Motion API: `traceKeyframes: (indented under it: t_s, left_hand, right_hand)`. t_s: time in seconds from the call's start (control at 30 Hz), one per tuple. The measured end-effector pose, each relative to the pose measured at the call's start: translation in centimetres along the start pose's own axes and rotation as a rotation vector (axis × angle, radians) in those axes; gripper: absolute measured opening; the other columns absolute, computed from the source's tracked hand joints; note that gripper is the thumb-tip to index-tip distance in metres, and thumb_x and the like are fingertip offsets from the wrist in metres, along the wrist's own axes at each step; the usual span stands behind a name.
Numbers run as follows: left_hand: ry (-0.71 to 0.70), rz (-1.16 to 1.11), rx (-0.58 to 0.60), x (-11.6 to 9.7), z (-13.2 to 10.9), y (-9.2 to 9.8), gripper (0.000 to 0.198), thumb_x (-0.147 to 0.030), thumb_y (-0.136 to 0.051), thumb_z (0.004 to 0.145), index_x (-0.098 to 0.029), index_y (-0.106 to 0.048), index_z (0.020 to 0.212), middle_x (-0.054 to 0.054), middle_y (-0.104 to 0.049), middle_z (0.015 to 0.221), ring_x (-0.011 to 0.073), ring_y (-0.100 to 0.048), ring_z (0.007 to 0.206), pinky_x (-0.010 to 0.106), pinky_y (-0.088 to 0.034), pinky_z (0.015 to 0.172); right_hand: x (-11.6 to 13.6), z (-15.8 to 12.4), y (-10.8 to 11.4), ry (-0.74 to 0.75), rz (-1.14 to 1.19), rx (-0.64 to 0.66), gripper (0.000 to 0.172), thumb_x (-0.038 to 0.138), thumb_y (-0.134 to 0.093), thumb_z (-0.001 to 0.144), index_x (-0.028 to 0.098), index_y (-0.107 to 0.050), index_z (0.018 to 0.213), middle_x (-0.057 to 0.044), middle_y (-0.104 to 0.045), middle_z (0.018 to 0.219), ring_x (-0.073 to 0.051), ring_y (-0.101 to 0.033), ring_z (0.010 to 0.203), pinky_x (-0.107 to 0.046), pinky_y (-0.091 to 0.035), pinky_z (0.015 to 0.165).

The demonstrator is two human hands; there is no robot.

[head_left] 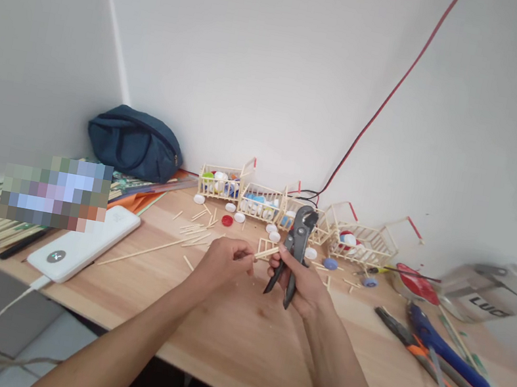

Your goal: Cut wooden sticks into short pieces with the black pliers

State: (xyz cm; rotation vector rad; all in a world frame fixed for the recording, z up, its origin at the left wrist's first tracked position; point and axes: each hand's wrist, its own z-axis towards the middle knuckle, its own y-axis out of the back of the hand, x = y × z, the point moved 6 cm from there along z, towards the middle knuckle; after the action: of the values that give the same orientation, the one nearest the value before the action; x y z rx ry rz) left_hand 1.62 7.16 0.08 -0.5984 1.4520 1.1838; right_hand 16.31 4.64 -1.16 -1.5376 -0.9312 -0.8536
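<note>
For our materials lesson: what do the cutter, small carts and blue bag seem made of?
Cutter: metal or plastic, unclear; its dark surface looks matte. Small carts: frames likely bare wood, from the pale, dull sticks. Blue bag: probably matte fabric, given its soft folds.

A blue bag (140, 142) sits beyond a white power bank (87, 243) and its cable (40, 282).

hand cutter (302, 231): black-grey, near upright, head up, handles apart, in right hand (305, 283) | wooden stick (266, 253): pale, thin, slanted, in left hand (225, 258)
</note>
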Motion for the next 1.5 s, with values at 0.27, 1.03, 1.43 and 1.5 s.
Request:
traceKeyframes:
  t_s: [0.27,1.03,1.43,1.5]
  left_hand:
    - [-0.067,0.009,0.065,-1.0,-0.2,0.2,0.019,-0.023,-0.049,0.073,-0.015,-0.065,0.066,-0.001,-0.062,0.061,0.0092,-0.049,0.055,0.019,-0.032,0.052]
    - [0.062,-0.353,-0.213,0.3,0.6,3.8,0.017,-0.03,-0.059,0.069,-0.014,-0.063,0.07,-0.003,-0.053,0.053,0.0061,-0.037,0.043,0.02,-0.024,0.043]
    - [-0.024,-0.724,-0.212,-0.6,0.4,3.7,0.022,-0.028,-0.067,0.07,-0.014,-0.05,0.069,0.002,-0.065,0.06,0.0026,-0.038,0.041,0.017,-0.022,0.042]
    - [-0.036,-0.715,-0.217,-0.6,0.4,3.5,0.022,-0.028,-0.067,0.069,-0.014,-0.05,0.069,0.002,-0.065,0.059,0.0027,-0.038,0.041,0.018,-0.024,0.043]
  right_hand:
    - [-0.1,-0.4,-0.8,-0.111,0.204,0.175,0.018,0.026,-0.075,0.07,0.016,-0.061,0.077,0.003,-0.051,0.064,-0.009,-0.05,0.062,-0.024,-0.046,0.059]
    - [0.6,-0.6,-1.1,-0.074,-0.465,0.147,0.052,0.065,-0.049,0.076,0.017,-0.059,0.094,-0.004,-0.057,0.075,-0.015,-0.055,0.068,-0.029,-0.045,0.065]
    - [3.4,-3.2,-4.2,0.294,-1.389,0.061,0.031,0.048,-0.044,0.084,0.02,-0.055,0.092,-0.003,-0.06,0.076,-0.018,-0.054,0.066,-0.027,-0.036,0.057]
    - [3.2,-3.3,-4.5,0.311,-1.4,0.066,0.03,0.046,-0.045,0.084,0.02,-0.056,0.094,-0.003,-0.061,0.077,-0.018,-0.054,0.066,-0.027,-0.035,0.058]
